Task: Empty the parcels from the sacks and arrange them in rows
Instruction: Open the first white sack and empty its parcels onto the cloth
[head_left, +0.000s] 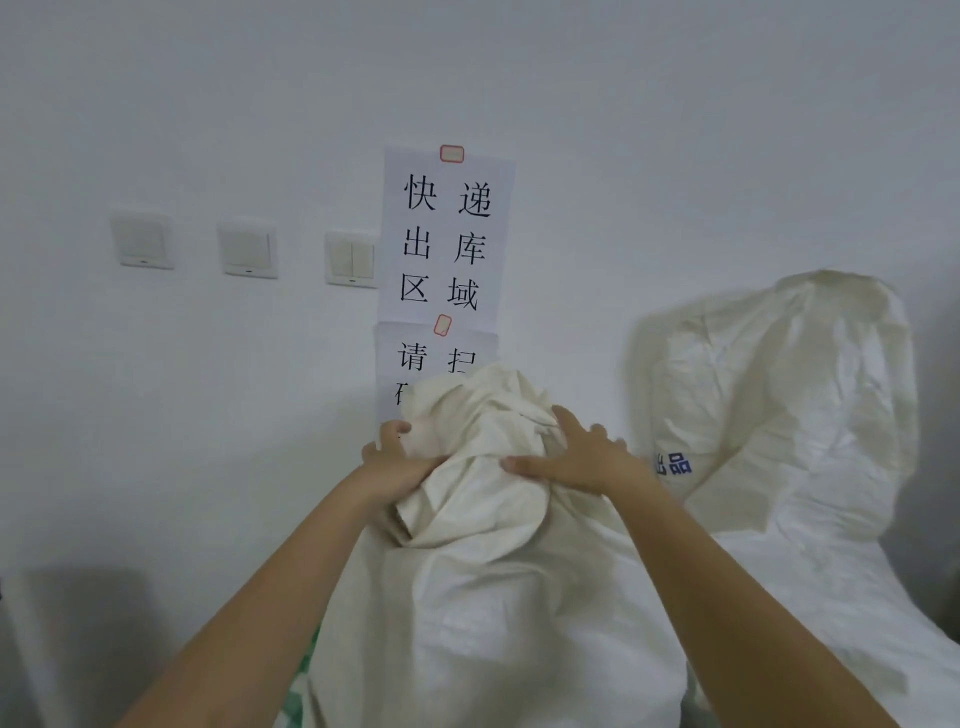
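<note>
Left hand (395, 467): grips bunched neck of cream woven plastic sack (483, 597). Right hand (576, 462): fingers spread flat on it. Risk: one-sided grip slipping, sack toppling.

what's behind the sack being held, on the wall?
Behind the near sack: a lower paper sign, its bottom covered by the bunched sack top, so only part of its text shows. An upper sign hangs clear above. Sack contents are hidden.
</note>
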